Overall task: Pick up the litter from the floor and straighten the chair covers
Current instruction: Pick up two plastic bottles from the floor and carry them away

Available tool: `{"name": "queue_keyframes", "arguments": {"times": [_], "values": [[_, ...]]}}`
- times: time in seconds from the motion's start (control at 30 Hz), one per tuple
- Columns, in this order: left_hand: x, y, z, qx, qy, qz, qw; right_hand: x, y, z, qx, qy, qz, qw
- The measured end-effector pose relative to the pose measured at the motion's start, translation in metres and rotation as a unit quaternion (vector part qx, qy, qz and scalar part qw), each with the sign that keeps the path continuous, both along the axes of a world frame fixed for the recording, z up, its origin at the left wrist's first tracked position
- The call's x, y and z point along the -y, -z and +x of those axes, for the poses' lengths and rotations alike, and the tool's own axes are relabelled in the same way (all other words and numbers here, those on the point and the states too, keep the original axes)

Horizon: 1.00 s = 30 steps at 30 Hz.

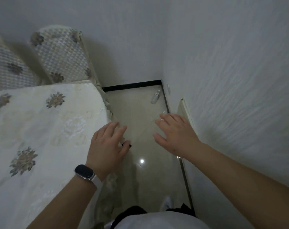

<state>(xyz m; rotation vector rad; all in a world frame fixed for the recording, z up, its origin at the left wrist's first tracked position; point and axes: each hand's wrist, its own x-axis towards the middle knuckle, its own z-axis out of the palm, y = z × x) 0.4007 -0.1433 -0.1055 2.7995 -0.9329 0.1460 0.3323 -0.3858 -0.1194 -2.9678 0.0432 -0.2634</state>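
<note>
Between the cloth-covered table and the white wall, I am looking straight down a narrow strip of glossy beige floor (140, 116) edged by a black skirting line. My left hand (107, 144) hangs palm down over the table's rim, fingers spread and loose, holding nothing; a dark-faced wristband (84, 171) with a pale strap sits on that wrist. My right hand (175, 131) reaches forward over the floor close to the wall, fingers splayed wide and likewise empty. Both hands are apart from each other with bare floor showing between them. The litter I can make out is a small pale bottle (155, 97) lying on its side near the far corner, just beside the skirting on the right, well ahead of my right fingertips. A second small pale scrap (164, 112) shows just past the tip of that hand against the skirting, but it is too blurred for me to tell what it is. A little dark object (130, 145) peeks out by my left thumb, at the table's lower edge; I cannot tell what it is either. The tablecloth (41, 129) is cream with faded flower motifs and drapes over the table's curved edge down toward the floor. Beyond it, two chair backs stand against the far wall, the nearer chair cover (61, 57) in a woven check with flower patches, the other chair cover (8, 66) partly cut off at the left. A bright light spot reflects on the floor below my hands.
</note>
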Motion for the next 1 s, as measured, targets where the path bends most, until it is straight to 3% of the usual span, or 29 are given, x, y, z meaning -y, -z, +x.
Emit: {"name": "queue_keyframes", "arguments": {"times": [0.37, 0.8, 1.0], "values": [[0.072, 0.024, 0.130, -0.011, -0.013, -0.019, 1.000, 0.076, 0.006, 0.120, -0.005, 0.019, -0.001, 1.000], [0.173, 0.050, 0.378, -0.036, 0.077, 0.002, 0.996, 0.161, 0.009, 0.304, -0.033, 0.099, -0.044, 0.994], [0.212, 0.052, 0.439, -0.057, 0.105, 0.022, 0.993, 0.184, 0.020, 0.355, -0.041, 0.130, -0.030, 0.990]]}}
